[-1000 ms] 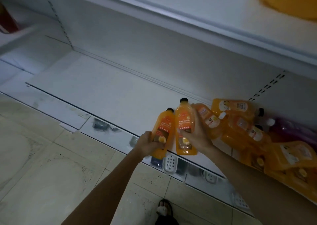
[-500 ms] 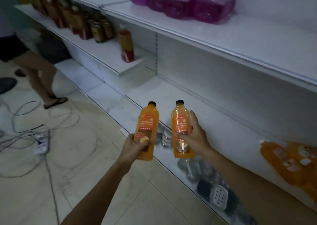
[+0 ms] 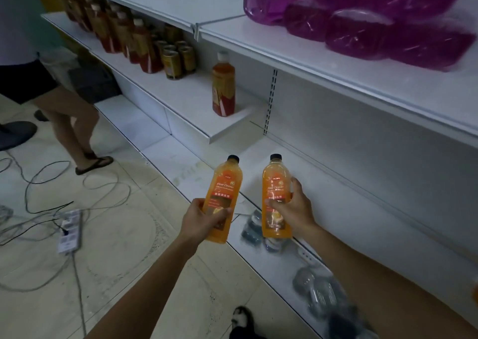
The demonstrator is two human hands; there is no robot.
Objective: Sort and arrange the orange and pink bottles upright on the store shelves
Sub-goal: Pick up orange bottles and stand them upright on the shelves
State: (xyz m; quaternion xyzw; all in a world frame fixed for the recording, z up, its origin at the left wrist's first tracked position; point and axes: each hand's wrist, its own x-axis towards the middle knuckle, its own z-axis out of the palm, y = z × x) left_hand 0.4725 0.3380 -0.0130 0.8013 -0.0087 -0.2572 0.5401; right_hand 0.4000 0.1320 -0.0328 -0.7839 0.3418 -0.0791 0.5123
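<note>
Change since 1 s back: my view has swung left, away from the heap of orange bottles lying on their sides. Only an orange sliver shows at the far right edge now. The two bottles I carry were nearly touching then and are now held apart.

Left hand (image 3: 204, 222): fingers wrapped round the lower body of the left orange floor-cleaner bottle (image 3: 224, 181), cap up, leaning slightly right.
Right hand (image 3: 294, 209): fingers and thumb curled round the middle of the right orange floor-cleaner bottle (image 3: 274, 181), upright.
Both bottles are in the air over the front edge of the bottom shelf (image 3: 349, 209); neither is set down.

Pink bottles (image 3: 362, 23) have come into view, heaped on their sides on the upper shelf (image 3: 297, 51).

Reading: pick done, this is the carry, placing not yet begun. All the pink ones in view still need standing up.

Room: a bare white run of bottom shelf lies behind and right of the bottles, back to the rear panel. Wrapped packets (image 3: 318, 294) lie along the front lip, so the bottles should go in over them. The upper shelf edge juts out overhead; the caps look to have headroom. The corner of the short middle shelf (image 3: 191, 101), carrying a tea bottle (image 3: 223, 88), sits up-left of the left bottle. Floor to my left: cables (image 3: 38, 183), power strip (image 3: 68, 232), another person (image 3: 69, 116) standing
</note>
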